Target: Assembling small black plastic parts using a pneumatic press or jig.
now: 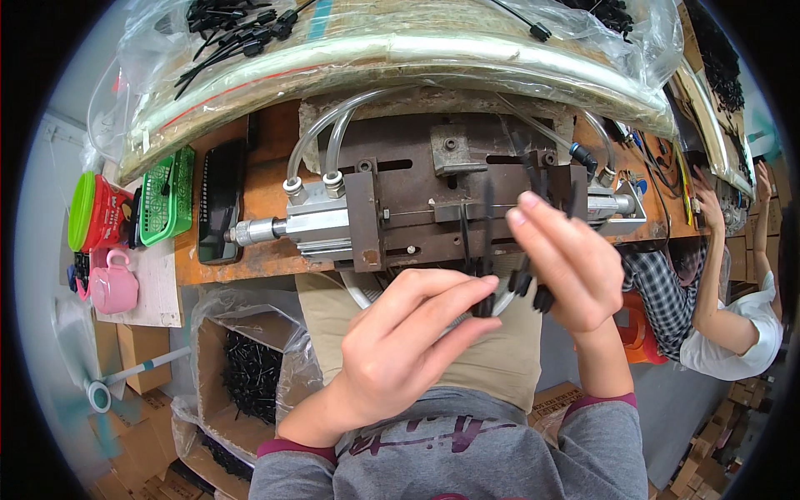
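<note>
- Your left hand is curled, thumb pressed toward the forefinger, and its fingers pinch the lower ends of a small bunch of thin black plastic ties, right at their blocky heads.
- The ties stand roughly upright from that pinch, their slim tails rising in front of the worn brown metal fixture.
- Your right hand is just beside the left, to its right and a little higher; its fingers bend around the upper part of the bunch, and a few more black tie heads show under its palm. How tightly it grips I cannot tell, because the palm hides the contact.
- So the ties lie between your two hands, held low by the left and touched higher by the right, above your lap and just short of the wooden bench.
- On the bench, the fixture carries a silver pneumatic cylinder on its left, with clear hoses arching up from it.
- Behind the fixture, a clear plastic bag holds more black ties.
- At the left sit a green plastic basket and a pink mug.
- Below the bench, a plastic-lined cardboard box holds black ties.
- At the right, another person in a white shirt works, well apart from you.
</note>
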The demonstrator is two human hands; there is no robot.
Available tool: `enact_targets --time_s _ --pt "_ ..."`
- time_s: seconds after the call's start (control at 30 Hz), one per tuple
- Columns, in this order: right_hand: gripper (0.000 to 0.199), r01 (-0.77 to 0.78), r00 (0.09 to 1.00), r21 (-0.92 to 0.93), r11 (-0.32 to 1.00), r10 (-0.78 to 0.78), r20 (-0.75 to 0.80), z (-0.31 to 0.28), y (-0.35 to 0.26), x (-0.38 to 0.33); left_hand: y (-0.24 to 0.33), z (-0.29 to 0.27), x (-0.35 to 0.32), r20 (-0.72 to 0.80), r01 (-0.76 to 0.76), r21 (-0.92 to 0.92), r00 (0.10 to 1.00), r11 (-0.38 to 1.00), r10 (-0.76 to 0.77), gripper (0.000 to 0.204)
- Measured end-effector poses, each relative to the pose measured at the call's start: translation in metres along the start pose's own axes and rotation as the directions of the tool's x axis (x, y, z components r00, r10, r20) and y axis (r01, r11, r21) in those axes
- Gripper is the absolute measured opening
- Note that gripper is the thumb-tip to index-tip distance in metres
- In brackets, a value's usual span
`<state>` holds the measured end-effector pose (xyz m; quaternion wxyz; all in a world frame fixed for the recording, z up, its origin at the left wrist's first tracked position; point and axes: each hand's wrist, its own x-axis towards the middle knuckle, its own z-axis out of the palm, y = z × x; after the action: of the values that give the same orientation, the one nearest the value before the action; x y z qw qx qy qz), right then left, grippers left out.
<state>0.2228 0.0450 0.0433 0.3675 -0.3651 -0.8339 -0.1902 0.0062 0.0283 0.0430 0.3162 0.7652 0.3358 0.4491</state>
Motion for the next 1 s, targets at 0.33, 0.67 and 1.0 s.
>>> enact_targets --time_s 0.33,0.67,1.0 --pt "0.035 -0.158 0.968 0.152 0.976 0.184 -0.172 0.005 0.001 -0.031 -0.026 0.021 0.007 0.165 -0.204 0.586 0.978 0.784 0.131 0.028" --pt "0.025 -0.145 0.988 0.16 0.976 0.151 -0.028 -0.006 -0.016 -0.024 -0.017 0.017 0.009 0.073 -0.059 0.111 0.996 0.992 0.051 0.037" --pt "0.036 -0.186 0.974 0.196 0.963 0.207 -0.091 0.0 -0.01 -0.028 -0.009 0.011 0.003 0.056 -0.09 0.251 0.995 0.964 0.078 0.038"
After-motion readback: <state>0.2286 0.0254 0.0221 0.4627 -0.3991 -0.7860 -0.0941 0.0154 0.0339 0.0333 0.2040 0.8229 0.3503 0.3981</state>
